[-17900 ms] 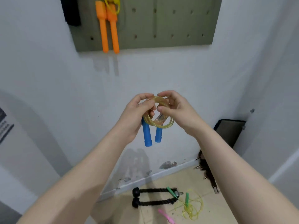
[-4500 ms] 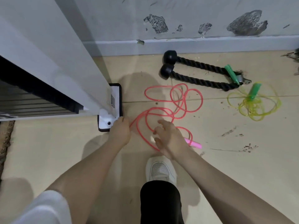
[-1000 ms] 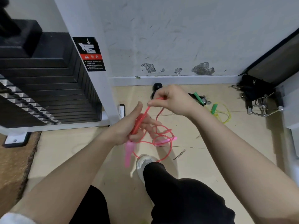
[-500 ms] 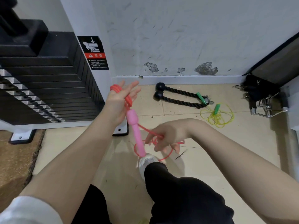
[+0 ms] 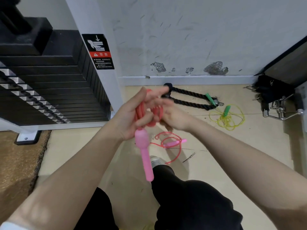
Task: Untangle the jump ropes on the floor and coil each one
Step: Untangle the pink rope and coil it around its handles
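Another loop laid since a half-second before: left hand point(image 5: 131, 113) gripped pink rope point(image 5: 141, 112) coils, right hand point(image 5: 172, 115) pinched the feed; tail remained on floor point(image 5: 216, 163).

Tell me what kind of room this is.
Most likely a gym corner: a black weight stack in a white machine frame, a black tricep rope attachment and metal cable handles on the tiled floor.
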A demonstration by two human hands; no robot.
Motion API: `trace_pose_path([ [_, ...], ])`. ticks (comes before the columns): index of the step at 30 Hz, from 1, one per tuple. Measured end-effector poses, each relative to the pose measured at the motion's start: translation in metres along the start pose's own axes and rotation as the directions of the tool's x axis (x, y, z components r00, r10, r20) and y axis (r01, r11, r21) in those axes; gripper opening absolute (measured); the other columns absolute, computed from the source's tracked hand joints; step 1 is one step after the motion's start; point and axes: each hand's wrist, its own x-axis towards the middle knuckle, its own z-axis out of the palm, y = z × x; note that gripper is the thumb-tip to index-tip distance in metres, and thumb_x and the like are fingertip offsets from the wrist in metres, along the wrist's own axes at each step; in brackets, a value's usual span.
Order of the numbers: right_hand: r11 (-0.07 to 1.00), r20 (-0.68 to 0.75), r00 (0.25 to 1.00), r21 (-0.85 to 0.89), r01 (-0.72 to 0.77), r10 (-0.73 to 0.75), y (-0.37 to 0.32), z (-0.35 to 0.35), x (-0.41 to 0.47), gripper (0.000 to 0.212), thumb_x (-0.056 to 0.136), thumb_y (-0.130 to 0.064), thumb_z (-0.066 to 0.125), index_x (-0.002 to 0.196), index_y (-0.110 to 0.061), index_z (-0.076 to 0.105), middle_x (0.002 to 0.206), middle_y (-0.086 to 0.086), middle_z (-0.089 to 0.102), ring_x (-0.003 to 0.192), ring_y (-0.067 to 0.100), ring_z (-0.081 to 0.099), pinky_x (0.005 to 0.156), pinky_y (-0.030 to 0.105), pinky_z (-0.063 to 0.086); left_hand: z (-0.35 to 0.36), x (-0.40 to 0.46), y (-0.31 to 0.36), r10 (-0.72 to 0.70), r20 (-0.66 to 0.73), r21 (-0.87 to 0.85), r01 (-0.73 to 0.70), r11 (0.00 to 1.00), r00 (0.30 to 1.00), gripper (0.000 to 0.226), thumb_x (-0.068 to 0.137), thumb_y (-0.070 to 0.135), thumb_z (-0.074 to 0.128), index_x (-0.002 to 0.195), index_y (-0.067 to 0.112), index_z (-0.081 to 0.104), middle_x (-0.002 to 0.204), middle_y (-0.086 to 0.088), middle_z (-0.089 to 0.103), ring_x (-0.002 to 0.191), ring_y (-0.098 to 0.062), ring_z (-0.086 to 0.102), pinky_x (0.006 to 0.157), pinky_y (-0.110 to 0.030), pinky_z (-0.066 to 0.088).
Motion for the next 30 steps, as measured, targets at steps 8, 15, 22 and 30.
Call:
trace_pose_path([
  [8, 0.958, 0.457, 0.888, -0.274, 0.078, 0.059, -0.026, 0.011, -0.028, 0.016, 0.089, -0.025, 0.060, 0.079, -0.013, 0.056, 0.045, -0.007, 0.052, 0.036, 0.011, 0.044, 0.049, 0.022, 0.044, -0.060, -0.005, -0.011, 0.252, -0.679, 0.452, 0.121, 0.884, 0.690, 0.051, 0.097, 0.017, 0.048, 0.145, 0.022, 0.030, 0.122, 0.002, 0.061, 0.073, -0.008, 0.070, 0.079, -0.030, 0.045],
  [15, 0.931, -0.212, 0.946, 0.218, 0.291, -0.246, -0.063, -0.029, -0.020, 0.025, 0.085, -0.008, 0.065, 0.063, -0.017, 0.055, 0.047, -0.011, 0.049, 0.051, 0.004, 0.047, 0.047, 0.010, 0.036, -0.036, -0.013, -0.050, -0.005, -0.573, 0.494, 0.350, 0.796, 0.819, 0.046, 0.098, 0.044, 0.031, 0.137, 0.023, 0.043, 0.069, -0.004, 0.071, 0.036, -0.011, 0.043, 0.047, -0.013, 0.042],
  [22, 0.998, -0.264, 0.962, -0.018, 0.065, -0.067, 0.000, -0.006, 0.013, 0.027, 0.095, -0.024, 0.052, 0.072, -0.011, 0.057, 0.068, -0.004, 0.050, 0.060, 0.003, 0.046, 0.063, 0.025, 0.038, 0.011, -0.020, -0.018, 0.002, -0.039, 0.611, 0.022, 0.791, 0.999, 0.042, 0.081, 0.047, 0.046, 0.122, 0.037, 0.051, 0.089, 0.006, 0.072, 0.034, -0.013, 0.036, 0.063, -0.022, 0.044],
  [30, 0.971, 0.293, 0.953, -0.237, -0.013, 0.084, 0.014, 0.029, -0.010, 0.007, 0.090, -0.030, 0.058, 0.088, -0.024, 0.054, 0.065, -0.003, 0.056, 0.047, 0.001, 0.050, 0.057, 0.022, 0.043, -0.038, 0.004, 0.001, 0.339, -0.469, 0.464, -0.099, 0.880, 0.815, 0.056, 0.100, 0.019, 0.040, 0.149, 0.029, 0.012, 0.131, 0.007, 0.054, 0.082, -0.009, 0.068, 0.093, -0.027, 0.050],
])
